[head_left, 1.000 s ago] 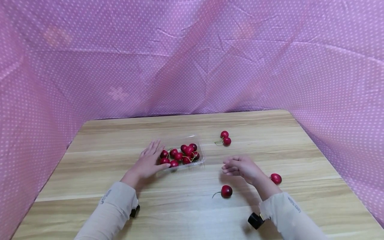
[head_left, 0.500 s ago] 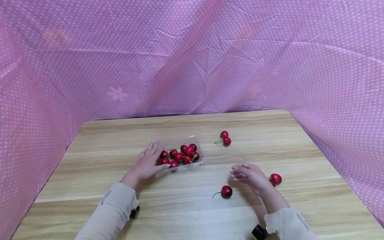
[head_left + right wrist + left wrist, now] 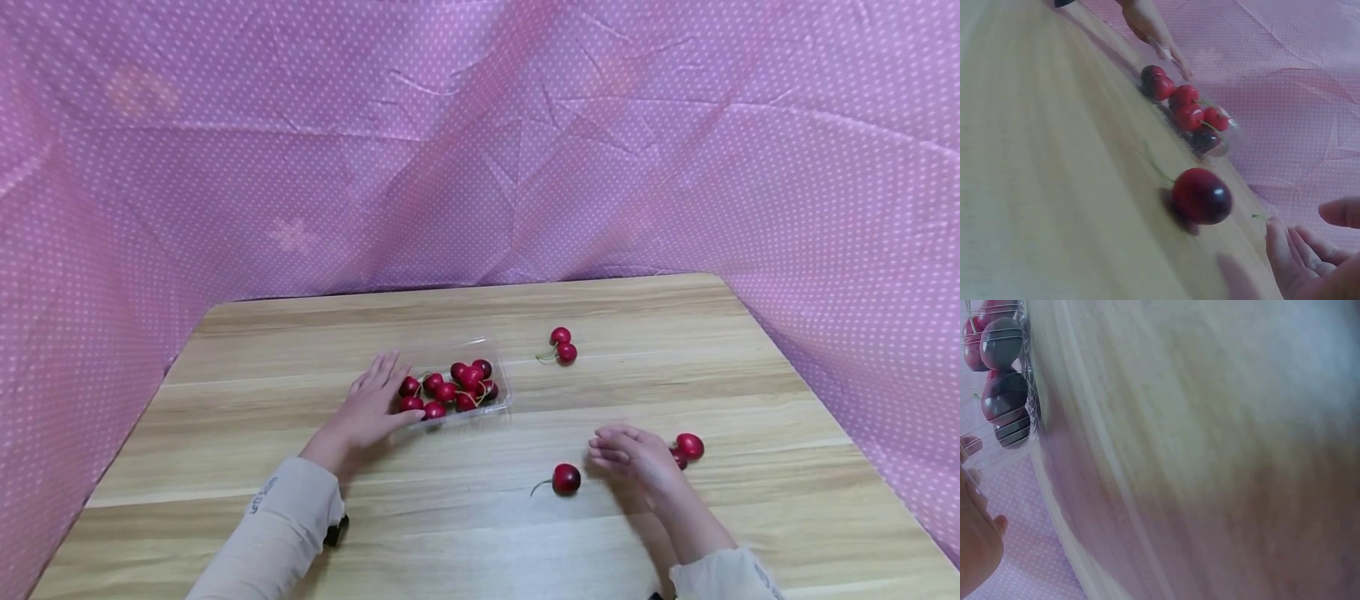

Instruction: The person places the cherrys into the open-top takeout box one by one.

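A clear plastic box (image 3: pixel 507 385) holds several red cherries (image 3: pixel 446 392), some with green stems. My left hand (image 3: pixel 363 412) rests against its left end, fingers straight and spread, thumb along the near side. In the left wrist view, only part of that hand shows beside the box wall (image 3: pixel 1033 403). My right hand (image 3: pixel 633 458) hovers over the table with loosely bent fingers and nothing between them. A single dark cherry (image 3: pixel 566 479) lies to its left, stem pointing left; the right wrist view shows this cherry (image 3: pixel 1202 196) close up.
Two cherries (image 3: pixel 689 446) lie just right of my right hand, one partly behind the wrist. Another joined pair (image 3: pixel 566 353) lies farther back, right of the box. The wooden table (image 3: pixel 300 325) ends at a pink dotted cloth (image 3: pixel 450 167) behind and at the sides.
My right hand has drawn back toward the right and nearer to me, uncovering more of the cherries at the right. The left hand and the box have stayed in place.
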`<state>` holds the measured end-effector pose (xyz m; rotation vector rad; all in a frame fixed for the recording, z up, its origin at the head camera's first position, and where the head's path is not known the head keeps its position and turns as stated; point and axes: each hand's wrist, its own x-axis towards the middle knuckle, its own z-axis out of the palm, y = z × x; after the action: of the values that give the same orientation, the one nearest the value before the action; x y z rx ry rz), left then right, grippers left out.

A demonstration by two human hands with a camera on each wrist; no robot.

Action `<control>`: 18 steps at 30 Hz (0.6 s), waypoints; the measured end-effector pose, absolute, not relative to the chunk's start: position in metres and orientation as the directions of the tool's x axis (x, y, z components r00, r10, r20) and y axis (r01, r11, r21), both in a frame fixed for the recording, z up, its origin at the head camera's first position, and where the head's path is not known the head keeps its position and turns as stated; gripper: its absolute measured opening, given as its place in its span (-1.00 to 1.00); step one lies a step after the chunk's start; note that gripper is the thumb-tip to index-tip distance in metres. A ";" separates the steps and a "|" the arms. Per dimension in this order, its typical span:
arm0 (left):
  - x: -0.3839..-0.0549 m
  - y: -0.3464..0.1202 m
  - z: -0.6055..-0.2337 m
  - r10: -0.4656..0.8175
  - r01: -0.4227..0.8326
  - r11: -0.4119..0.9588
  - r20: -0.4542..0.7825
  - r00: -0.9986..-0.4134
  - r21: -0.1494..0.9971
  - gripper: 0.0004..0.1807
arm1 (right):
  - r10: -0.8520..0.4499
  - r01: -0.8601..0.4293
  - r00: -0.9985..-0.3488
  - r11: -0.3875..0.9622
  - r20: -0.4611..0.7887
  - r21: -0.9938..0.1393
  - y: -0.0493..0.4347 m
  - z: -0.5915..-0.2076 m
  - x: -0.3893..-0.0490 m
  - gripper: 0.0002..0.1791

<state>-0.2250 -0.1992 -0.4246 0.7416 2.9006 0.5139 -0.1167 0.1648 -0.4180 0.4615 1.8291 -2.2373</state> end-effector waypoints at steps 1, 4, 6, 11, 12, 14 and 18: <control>-0.225 -0.199 -0.425 0.482 0.447 0.824 -0.016 -0.876 0.349 -0.10 | 0.045 0.356 -0.926 -0.220 -0.374 -0.908 0.165 -0.420 -0.115 -0.67; -0.225 -0.199 -0.425 0.482 0.447 0.823 -0.015 -0.876 0.350 -0.10 | 0.088 0.358 -0.917 -0.252 -0.390 -0.899 0.164 -0.424 -0.109 -0.70; -0.226 -0.199 -0.424 0.484 0.451 0.822 -0.012 -0.875 0.347 -0.10 | 0.116 0.359 -0.910 -0.257 -0.398 -0.897 0.164 -0.427 -0.106 -0.69; -0.226 -0.200 -0.424 0.485 0.453 0.822 -0.008 -0.875 0.345 -0.11 | 0.156 0.338 -0.906 -0.291 -0.393 -0.895 0.165 -0.429 -0.099 -0.71; -0.226 -0.200 -0.424 0.484 0.452 0.823 -0.009 -0.875 0.344 -0.10 | 0.159 0.332 -0.907 -0.304 -0.391 -0.893 0.166 -0.429 -0.098 -0.74; -0.226 -0.200 -0.424 0.483 0.449 0.824 -0.013 -0.876 0.347 -0.11 | 0.174 0.326 -0.903 -0.317 -0.393 -0.890 0.169 -0.428 -0.097 -0.77; -0.226 -0.199 -0.424 0.481 0.445 0.824 -0.019 -0.876 0.350 -0.11 | 0.178 0.332 -0.901 -0.304 -0.396 -0.893 0.178 -0.423 -0.098 -0.73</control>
<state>-0.2262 -0.1993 -0.4236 0.7379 2.8985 0.5160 -0.0978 0.1776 -0.4232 0.6605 1.7908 -2.3691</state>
